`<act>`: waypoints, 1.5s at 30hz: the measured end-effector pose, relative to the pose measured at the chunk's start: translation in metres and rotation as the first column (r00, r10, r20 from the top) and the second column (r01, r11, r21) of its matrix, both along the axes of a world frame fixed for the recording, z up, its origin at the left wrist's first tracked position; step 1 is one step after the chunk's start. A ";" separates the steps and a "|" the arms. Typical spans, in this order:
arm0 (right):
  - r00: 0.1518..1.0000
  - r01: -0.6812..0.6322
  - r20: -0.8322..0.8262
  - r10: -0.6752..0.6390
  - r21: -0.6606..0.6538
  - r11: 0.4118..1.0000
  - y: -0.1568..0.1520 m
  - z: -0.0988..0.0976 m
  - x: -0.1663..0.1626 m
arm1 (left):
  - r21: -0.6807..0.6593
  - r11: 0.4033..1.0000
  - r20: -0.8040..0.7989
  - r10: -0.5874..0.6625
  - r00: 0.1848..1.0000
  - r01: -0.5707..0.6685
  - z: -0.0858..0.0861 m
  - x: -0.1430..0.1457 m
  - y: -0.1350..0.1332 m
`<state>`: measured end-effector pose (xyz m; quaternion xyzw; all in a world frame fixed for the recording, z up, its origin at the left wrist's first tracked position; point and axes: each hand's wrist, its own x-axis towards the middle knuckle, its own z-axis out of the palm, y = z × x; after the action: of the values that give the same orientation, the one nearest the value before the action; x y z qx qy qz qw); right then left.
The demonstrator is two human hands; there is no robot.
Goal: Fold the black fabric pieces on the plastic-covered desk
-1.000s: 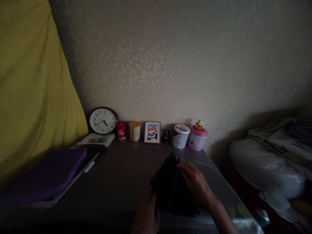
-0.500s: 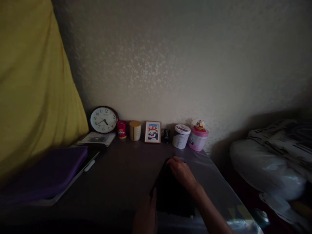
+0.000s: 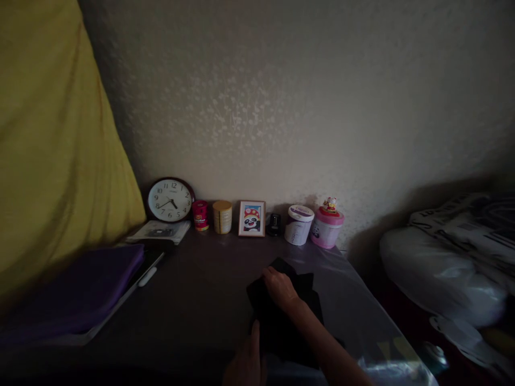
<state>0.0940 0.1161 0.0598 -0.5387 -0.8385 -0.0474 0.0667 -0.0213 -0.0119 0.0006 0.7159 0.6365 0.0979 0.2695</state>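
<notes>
Four lidded containers stand along the back of the surface, by the wall: a red canister, a cream jar with a yellow lid, a white and purple tub and a pink tub carrying a small figurine on its lid. Their contents are hidden. Between the jar and the white tub come a framed panda picture and a small black object.

Black fabric lies in loose, angular folds on the near part of the surface, right of the middle. The right hand rests on its upper left part, fingers drawn together; whether that grip pinches the fabric, I cannot tell. The left hand is at the fabric's lower left edge, forefinger extended; shadow hides the rest of its grip.

Behind the fabric, open room runs back to the tubs. Leftward, a broad stretch of surface reaches to a white pen-like stick and a purple case. On the right a narrower strip separates the fabric from the slanting side edge, beyond which sits a bulky plastic bag. The front edge is lost in darkness.
</notes>
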 end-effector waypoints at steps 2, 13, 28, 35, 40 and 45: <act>1.000 -0.013 -0.002 0.013 -0.004 1.000 0.000 0.001 0.000 | 0.010 1.000 0.026 -0.020 0.999 0.020 0.005 -0.002 -0.001; 0.992 -0.084 -0.102 0.078 -0.059 0.995 -0.019 0.010 0.005 | 0.004 0.982 -0.049 -0.189 0.981 0.190 0.026 -0.003 0.008; 0.952 -0.173 -0.249 0.179 0.047 0.984 -0.072 -0.041 0.040 | -0.011 0.988 -0.014 -0.155 0.988 0.154 0.006 0.004 0.015; 0.920 -0.326 -0.241 0.308 -0.040 0.944 -0.040 -0.029 0.034 | -0.121 0.989 -0.094 -0.101 0.990 0.089 0.005 0.016 0.020; 0.920 -0.344 -0.220 0.324 -0.058 0.937 -0.010 -0.027 0.035 | -0.123 0.991 -0.147 -0.075 0.986 0.057 0.003 0.020 0.021; 0.944 -0.309 -0.142 0.299 -0.060 0.949 0.024 -0.030 0.040 | -0.188 0.982 -0.214 -0.039 0.976 -0.002 0.007 0.020 0.020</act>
<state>0.1341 0.1398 0.0295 -0.4071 -0.9066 0.0331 0.1061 -0.0010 0.0081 0.0077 0.6998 0.6618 -0.0436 0.2654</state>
